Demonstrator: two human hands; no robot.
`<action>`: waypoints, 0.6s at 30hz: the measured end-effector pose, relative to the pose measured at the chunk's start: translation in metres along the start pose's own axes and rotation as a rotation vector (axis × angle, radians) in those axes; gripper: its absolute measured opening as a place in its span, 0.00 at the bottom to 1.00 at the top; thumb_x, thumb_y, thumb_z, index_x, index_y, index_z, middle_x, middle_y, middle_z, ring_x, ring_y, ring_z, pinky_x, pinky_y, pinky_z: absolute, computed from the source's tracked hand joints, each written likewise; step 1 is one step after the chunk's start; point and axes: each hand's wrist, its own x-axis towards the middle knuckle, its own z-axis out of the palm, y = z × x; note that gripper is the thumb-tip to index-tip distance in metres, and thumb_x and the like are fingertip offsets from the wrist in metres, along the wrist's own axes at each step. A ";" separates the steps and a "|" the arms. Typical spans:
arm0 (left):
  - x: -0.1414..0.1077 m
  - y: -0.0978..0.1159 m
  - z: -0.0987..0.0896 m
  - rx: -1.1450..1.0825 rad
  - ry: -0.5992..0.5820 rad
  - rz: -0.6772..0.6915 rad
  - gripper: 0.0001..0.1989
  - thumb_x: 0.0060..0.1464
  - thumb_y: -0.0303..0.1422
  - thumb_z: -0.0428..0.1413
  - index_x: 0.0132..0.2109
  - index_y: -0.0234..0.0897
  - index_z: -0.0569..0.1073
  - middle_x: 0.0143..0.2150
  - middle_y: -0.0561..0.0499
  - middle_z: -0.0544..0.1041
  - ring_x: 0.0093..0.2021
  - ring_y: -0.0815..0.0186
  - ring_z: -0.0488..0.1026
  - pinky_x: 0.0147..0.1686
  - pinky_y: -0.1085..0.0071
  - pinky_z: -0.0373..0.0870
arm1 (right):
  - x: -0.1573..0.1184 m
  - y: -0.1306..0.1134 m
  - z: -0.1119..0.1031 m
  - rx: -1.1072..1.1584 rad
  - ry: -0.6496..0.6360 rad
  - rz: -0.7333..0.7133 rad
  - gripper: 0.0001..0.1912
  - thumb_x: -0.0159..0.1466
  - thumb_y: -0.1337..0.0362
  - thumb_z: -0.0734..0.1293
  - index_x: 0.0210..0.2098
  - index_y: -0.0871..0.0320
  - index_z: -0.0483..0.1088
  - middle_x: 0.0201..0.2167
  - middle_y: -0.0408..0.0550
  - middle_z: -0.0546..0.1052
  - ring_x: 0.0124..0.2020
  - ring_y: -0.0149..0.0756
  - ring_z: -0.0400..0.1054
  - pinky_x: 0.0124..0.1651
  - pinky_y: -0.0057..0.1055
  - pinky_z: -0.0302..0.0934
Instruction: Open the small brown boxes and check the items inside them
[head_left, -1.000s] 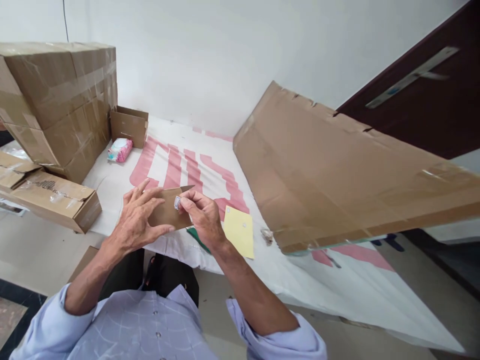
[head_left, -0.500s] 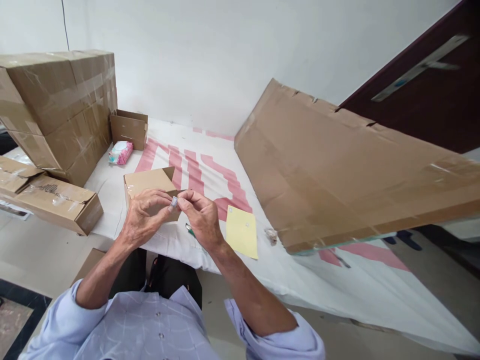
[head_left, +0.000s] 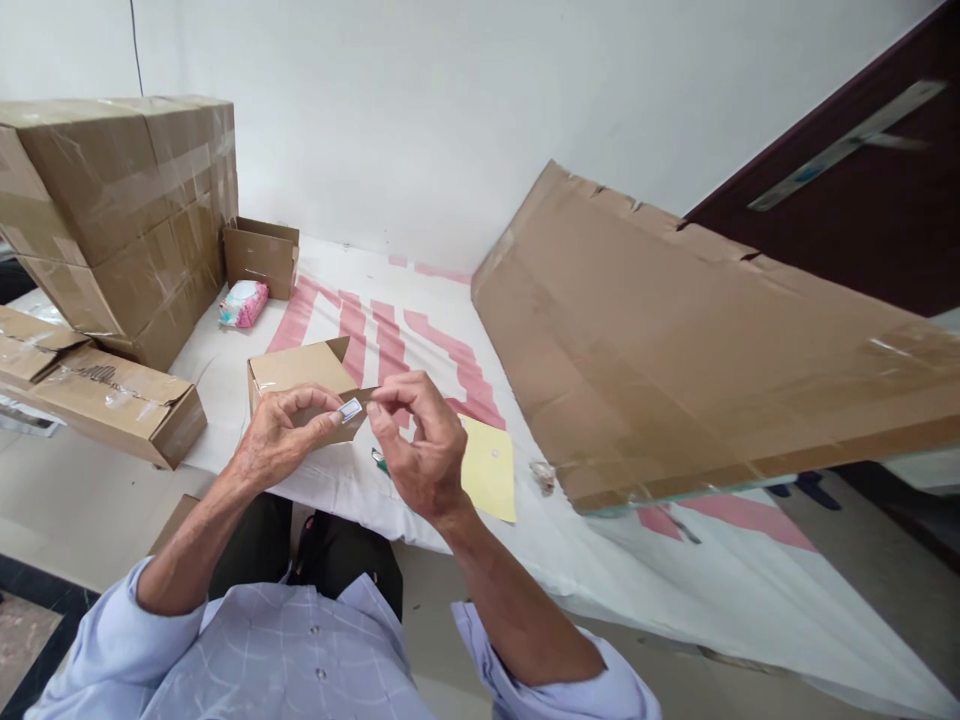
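Note:
A small white label with a dark blue border (head_left: 350,409) is pinched between the thumb and fingers of my left hand (head_left: 283,430). Just to its right, my right hand (head_left: 420,440) has its thumb and forefinger closed together. Whatever those fingertips hold, if anything, is too small to make out. Both hands are above the front of the table, before a cardboard box (head_left: 300,366) with a raised flap. A yellow sheet (head_left: 489,470) bearing a small pale label lies partly behind my right hand. Between the hands, a small green and metal object (head_left: 379,459) shows in part on the cloth.
Large taped cartons (head_left: 142,220) are stacked at the left, with a long carton (head_left: 120,400) in front. A wipes pack (head_left: 244,304) lies by a small open box (head_left: 261,258). A big cardboard panel (head_left: 675,340) leans at the right. A crumpled clear bit (head_left: 542,477) lies beside it.
My right hand has moved a little right, away from the label, and now covers the left part of the yellow sheet. The label in my left hand has tilted flatter and shows more of its face.

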 end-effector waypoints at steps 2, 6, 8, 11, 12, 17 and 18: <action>-0.002 0.004 0.000 -0.024 -0.015 -0.016 0.17 0.61 0.49 0.67 0.38 0.39 0.84 0.42 0.44 0.88 0.43 0.56 0.83 0.50 0.57 0.80 | -0.002 -0.007 -0.002 -0.105 -0.027 -0.181 0.04 0.70 0.63 0.69 0.37 0.52 0.74 0.35 0.47 0.77 0.35 0.38 0.70 0.40 0.37 0.70; -0.005 0.012 0.003 -0.088 -0.053 -0.030 0.18 0.59 0.50 0.69 0.37 0.39 0.85 0.41 0.44 0.87 0.44 0.56 0.83 0.54 0.56 0.79 | -0.004 -0.012 -0.004 -0.148 -0.122 -0.284 0.08 0.72 0.68 0.67 0.37 0.52 0.75 0.35 0.47 0.78 0.35 0.37 0.73 0.37 0.35 0.69; -0.006 0.014 0.004 -0.121 -0.061 -0.047 0.17 0.58 0.49 0.70 0.37 0.38 0.84 0.41 0.44 0.87 0.44 0.56 0.82 0.53 0.57 0.79 | -0.005 -0.011 -0.004 -0.133 -0.136 -0.272 0.08 0.72 0.69 0.67 0.37 0.52 0.75 0.35 0.46 0.78 0.35 0.35 0.73 0.37 0.34 0.69; -0.008 0.014 0.005 -0.154 -0.063 -0.059 0.17 0.58 0.48 0.70 0.37 0.37 0.84 0.42 0.44 0.86 0.44 0.57 0.82 0.51 0.58 0.79 | -0.005 -0.012 -0.006 -0.118 -0.140 -0.242 0.07 0.72 0.68 0.68 0.37 0.52 0.75 0.35 0.45 0.78 0.35 0.35 0.73 0.37 0.33 0.69; -0.008 0.015 0.005 -0.155 -0.064 -0.059 0.17 0.58 0.48 0.70 0.37 0.38 0.84 0.42 0.44 0.86 0.44 0.57 0.82 0.51 0.58 0.79 | -0.005 -0.012 -0.006 -0.111 -0.136 -0.215 0.06 0.72 0.67 0.68 0.38 0.52 0.75 0.35 0.45 0.79 0.35 0.35 0.73 0.37 0.33 0.69; -0.009 0.016 0.003 -0.120 -0.085 -0.044 0.15 0.60 0.47 0.69 0.38 0.38 0.85 0.43 0.43 0.87 0.45 0.55 0.83 0.54 0.56 0.78 | -0.001 -0.011 -0.012 0.026 -0.201 0.016 0.06 0.72 0.59 0.70 0.42 0.53 0.77 0.39 0.46 0.80 0.37 0.35 0.74 0.40 0.33 0.72; -0.009 0.017 0.003 -0.114 -0.088 -0.040 0.15 0.60 0.46 0.69 0.38 0.38 0.85 0.43 0.43 0.87 0.45 0.55 0.83 0.54 0.55 0.78 | 0.000 -0.011 -0.013 0.061 -0.236 0.038 0.06 0.71 0.58 0.71 0.42 0.53 0.78 0.39 0.46 0.80 0.37 0.35 0.74 0.40 0.33 0.72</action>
